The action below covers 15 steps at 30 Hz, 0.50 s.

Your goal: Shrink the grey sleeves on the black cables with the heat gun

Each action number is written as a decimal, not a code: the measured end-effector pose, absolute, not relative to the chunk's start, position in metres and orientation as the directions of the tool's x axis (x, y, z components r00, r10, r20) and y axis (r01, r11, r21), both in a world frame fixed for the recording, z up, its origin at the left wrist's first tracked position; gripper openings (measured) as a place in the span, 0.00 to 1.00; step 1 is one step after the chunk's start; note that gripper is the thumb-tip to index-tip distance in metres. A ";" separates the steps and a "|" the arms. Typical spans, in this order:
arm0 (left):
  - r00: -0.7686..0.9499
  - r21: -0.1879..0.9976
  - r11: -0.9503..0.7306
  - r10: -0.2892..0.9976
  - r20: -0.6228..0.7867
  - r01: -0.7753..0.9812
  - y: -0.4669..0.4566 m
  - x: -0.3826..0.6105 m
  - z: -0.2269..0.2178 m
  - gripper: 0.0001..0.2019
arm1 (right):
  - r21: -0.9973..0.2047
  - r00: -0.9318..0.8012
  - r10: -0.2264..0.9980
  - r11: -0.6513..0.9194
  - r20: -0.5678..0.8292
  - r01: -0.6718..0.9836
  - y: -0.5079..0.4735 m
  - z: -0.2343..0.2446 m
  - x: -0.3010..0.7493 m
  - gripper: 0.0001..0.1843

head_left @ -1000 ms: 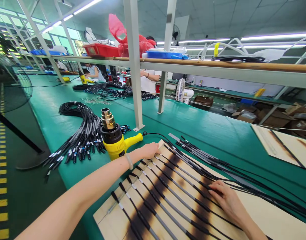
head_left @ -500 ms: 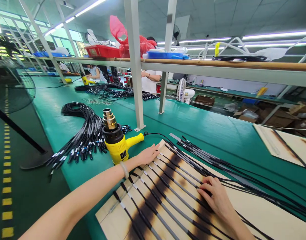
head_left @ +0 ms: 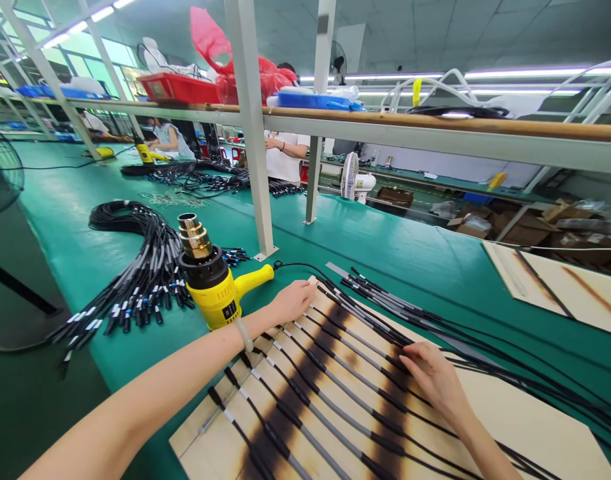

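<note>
Green surface (head_left: 385, 247) carries a scorched wooden board (head_left: 535, 440). Black cables (head_left: 330, 393) lie side by side on it, their long axis slanting from upper left toward lower right. Right hand (head_left: 435, 380) seems to keep them flat: its fingers (head_left: 415, 357) lie open on them, not clamped. Left hand (head_left: 290, 301) rests on the board's edge, fingers together, near a yellow heat gun (head_left: 220, 300).

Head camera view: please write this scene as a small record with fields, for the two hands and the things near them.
Left hand: on the board's edge, beside the heat gun
Right hand: resting on the cables
Board: wooden, scorched in dark bands
Cables: black with grey sleeves, laid across the board
Heat gun: yellow, upright on the green mat
Nearby: cable bundle, left of the heat gun
</note>
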<state>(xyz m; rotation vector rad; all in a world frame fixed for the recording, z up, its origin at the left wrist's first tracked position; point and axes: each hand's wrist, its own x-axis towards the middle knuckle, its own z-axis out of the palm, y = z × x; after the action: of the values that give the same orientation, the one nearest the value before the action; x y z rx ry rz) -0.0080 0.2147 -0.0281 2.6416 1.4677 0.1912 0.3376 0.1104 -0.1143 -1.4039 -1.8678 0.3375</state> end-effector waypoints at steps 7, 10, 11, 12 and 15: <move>0.637 -0.054 -0.637 0.770 -0.012 0.769 0.233 0.034 -0.028 0.13 | -0.490 -0.157 0.892 0.372 0.425 0.788 0.127 -0.126 0.348 0.15; 0.647 -0.103 -0.647 0.762 -0.032 0.756 0.244 0.042 -0.036 0.14 | -0.381 -0.200 0.882 0.377 0.427 0.844 0.128 -0.123 0.346 0.16; 0.649 -0.116 -0.648 0.760 -0.032 0.753 0.248 0.044 -0.038 0.14 | -0.352 -0.213 0.882 0.374 0.420 0.858 0.129 -0.122 0.347 0.16; 0.649 -0.123 -0.648 0.760 -0.033 0.752 0.252 0.045 -0.039 0.14 | -0.330 -0.221 0.885 0.370 0.410 0.868 0.131 -0.121 0.348 0.16; 0.649 -0.115 -0.649 0.759 -0.042 0.752 0.265 0.049 -0.042 0.15 | -0.306 -0.229 0.900 0.351 0.372 0.885 0.145 -0.122 0.353 0.16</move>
<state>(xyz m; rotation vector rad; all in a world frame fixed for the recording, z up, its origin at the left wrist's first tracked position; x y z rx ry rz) 0.0491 0.2649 -0.0424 2.9318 1.3465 -0.1392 0.3534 0.1448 -0.1220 -1.5514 -2.1355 0.0402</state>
